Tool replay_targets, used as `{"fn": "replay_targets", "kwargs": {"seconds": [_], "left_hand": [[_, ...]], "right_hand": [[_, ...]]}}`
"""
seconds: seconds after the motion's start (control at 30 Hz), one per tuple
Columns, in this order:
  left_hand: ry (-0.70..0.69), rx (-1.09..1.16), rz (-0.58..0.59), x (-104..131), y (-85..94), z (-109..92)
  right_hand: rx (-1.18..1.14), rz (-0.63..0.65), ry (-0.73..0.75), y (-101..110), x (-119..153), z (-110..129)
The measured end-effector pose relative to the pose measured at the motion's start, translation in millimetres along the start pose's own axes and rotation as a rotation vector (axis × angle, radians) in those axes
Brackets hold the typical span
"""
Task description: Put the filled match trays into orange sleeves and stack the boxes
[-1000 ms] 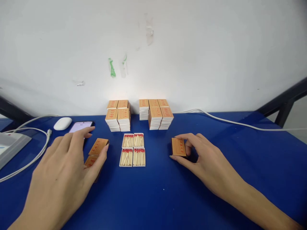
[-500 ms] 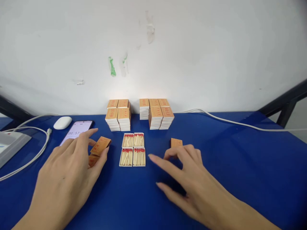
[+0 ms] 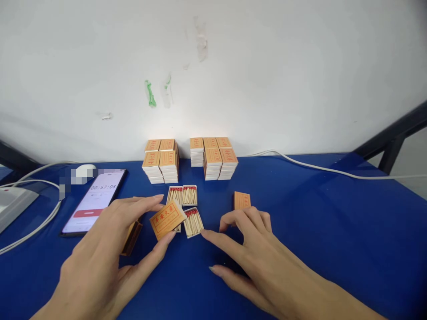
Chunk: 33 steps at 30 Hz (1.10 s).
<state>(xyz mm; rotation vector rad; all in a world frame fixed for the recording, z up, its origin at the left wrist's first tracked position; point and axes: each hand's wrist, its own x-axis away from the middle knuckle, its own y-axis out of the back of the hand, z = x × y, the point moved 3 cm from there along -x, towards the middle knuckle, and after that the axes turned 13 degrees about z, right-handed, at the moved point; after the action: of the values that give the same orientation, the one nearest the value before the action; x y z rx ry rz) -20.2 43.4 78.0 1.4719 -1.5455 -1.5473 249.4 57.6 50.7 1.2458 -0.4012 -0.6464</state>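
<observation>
Left hand [image 3: 96,249] pinches orange printed cardboard matchbox sleeve [image 3: 167,220], long axis slanting up-right. White cardboard tray of red-tipped matches [image 3: 193,223] lies just right, by open right hand's [image 3: 260,258] index fingertip.

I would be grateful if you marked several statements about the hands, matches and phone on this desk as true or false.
1. The left hand holds an orange matchbox sleeve. True.
2. The right hand's thumb and index finger are pinched together. False: on the right hand, they are spread apart.
3. The matches in the open trays have red heads. True.
4. The phone lies to the right of the trays. False: the phone is to their left.
5. The piled matchboxes by the wall form two separate groups. True.
</observation>
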Motion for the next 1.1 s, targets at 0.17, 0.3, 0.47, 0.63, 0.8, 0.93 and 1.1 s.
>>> {"fn": "replay_targets", "kwargs": {"seconds": [0.17, 0.3, 0.47, 0.63, 0.8, 0.93, 1.1], "left_hand": [[-0.025, -0.016, 0.000, -3, -0.2, -2], [-0.087, 0.021, 0.010, -1, -5.4, -4], [-0.143, 0.081, 0.143, 6, -13.3, -3], [-0.273, 0.118, 0.246, 12, -16.1, -7], [-0.309, 0.152, 0.342, 11, -21.3, -12], [-0.314, 0.134, 0.383, 8, -25.6, -12], [-0.322, 0.112, 0.404, 11, -28.2, -13]], "right_hand": [[0.006, -0.078, 0.015, 2, 2, -2], [0.007, -0.172, 0.026, 4, 4, -6], [0.058, -0.254, 0.019, 13, 4, -15], [0.113, -0.344, -0.014, 19, 6, -20], [0.093, -0.268, -0.100, 8, 4, -17], [0.105, -0.172, -0.133, -3, 3, -15], [0.026, -0.165, -0.122, -4, 5, -14]]}}
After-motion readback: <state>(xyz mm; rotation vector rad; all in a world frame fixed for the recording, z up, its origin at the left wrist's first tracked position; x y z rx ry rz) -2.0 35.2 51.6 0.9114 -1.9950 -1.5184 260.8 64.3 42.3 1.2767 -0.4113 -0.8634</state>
